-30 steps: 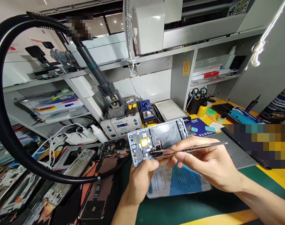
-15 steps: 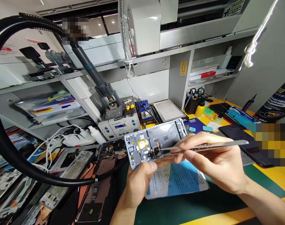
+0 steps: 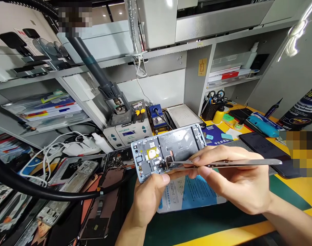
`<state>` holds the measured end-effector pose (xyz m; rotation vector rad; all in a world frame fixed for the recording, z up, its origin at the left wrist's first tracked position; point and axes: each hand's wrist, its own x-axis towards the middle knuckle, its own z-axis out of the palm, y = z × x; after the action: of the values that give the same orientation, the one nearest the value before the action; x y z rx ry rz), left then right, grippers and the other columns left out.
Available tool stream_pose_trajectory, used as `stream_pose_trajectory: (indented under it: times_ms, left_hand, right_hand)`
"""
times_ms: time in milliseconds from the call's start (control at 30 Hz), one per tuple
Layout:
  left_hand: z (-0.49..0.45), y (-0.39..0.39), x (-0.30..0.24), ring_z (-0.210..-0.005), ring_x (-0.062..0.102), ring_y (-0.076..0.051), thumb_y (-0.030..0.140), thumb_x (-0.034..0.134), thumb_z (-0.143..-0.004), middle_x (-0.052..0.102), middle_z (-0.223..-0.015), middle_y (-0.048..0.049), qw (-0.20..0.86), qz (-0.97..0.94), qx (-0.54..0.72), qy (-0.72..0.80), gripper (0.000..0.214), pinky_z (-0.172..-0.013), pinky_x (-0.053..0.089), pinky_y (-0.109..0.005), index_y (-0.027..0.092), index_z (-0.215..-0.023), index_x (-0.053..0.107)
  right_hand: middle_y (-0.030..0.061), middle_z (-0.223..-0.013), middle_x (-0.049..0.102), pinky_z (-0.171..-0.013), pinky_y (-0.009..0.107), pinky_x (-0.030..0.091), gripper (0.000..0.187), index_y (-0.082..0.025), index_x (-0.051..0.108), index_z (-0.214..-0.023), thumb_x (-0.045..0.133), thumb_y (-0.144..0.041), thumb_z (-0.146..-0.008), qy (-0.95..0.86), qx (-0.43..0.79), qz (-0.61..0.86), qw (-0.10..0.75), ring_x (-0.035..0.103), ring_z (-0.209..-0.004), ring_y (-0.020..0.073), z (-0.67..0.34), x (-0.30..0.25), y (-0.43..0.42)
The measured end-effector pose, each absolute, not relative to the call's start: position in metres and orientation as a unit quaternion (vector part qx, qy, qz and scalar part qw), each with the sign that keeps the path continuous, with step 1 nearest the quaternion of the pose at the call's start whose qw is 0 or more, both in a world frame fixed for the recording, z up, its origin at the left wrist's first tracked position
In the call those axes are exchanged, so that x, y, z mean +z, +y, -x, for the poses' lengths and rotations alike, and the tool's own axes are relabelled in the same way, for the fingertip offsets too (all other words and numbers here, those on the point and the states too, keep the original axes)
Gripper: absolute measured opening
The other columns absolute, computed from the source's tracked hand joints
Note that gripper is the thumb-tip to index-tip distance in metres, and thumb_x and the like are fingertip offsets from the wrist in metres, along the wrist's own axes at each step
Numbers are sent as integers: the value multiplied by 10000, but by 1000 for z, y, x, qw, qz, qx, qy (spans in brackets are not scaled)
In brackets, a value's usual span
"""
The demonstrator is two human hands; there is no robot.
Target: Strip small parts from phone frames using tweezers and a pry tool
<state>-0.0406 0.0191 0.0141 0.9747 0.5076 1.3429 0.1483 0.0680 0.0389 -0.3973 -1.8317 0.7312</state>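
My left hand (image 3: 148, 196) grips the lower edge of an opened grey phone frame (image 3: 168, 150), held up above the bench with its inside facing me. A yellow patch and small parts show in its left half. My right hand (image 3: 235, 181) pinches long metal tweezers (image 3: 222, 163). Their tips rest inside the frame near its middle, by a small dark part. The handle end sticks out to the right.
A blue and white packet (image 3: 189, 194) lies on the green mat (image 3: 209, 222) under my hands. Stripped phone frames (image 3: 76, 181) pile up at the left under a black hose (image 3: 30, 191). A soldering station (image 3: 130, 131), a tool cup (image 3: 209, 111) and a dark phone (image 3: 263, 147) stand behind.
The phone frame and both hands have shifted slightly left and up in view. The tweezers' tips have stayed inside the frame, with more of the handle showing at the right.
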Motion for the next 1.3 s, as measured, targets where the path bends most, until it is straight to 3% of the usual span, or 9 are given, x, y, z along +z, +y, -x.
stream_pose_trajectory:
  times_ms: [233,700,1100,1300]
  left_hand:
    - [40,18,16,-1022,717,-272,181,517,-865,788,-1147,-90,639,-430,592,236,399,-999,559,-432,152,-1171,772]
    - [40,18,16,-1098,702,-280,168,516,-874,771,-1206,-64,642,-426,593,234,423,-1028,540,-432,205,-1220,755]
    - [41,17,15,-1049,715,-280,188,521,-866,784,-1172,-77,636,-431,589,250,396,-1002,555,-427,171,-1168,777]
    - [42,17,13,-1098,712,-312,206,549,-856,776,-1206,-84,638,-421,592,256,393,-1057,527,-487,173,-1176,774]
  right_hand:
    - [2,-855,797,-680,298,638,281,-224,747,-1000,705,-8,-825,-765,315,175,533,778,-731,179,-148,39,68]
    - [-9,-848,800,-680,295,635,276,-243,744,-1010,709,-31,-837,-769,319,179,525,776,-729,176,-148,40,68]
    - [4,-844,803,-676,314,643,295,-243,748,-1016,703,-16,-833,-765,327,171,528,778,-731,193,-147,40,68]
    - [9,-849,801,-673,325,641,299,-247,748,-1013,694,-12,-838,-764,334,175,523,775,-737,202,-148,40,68]
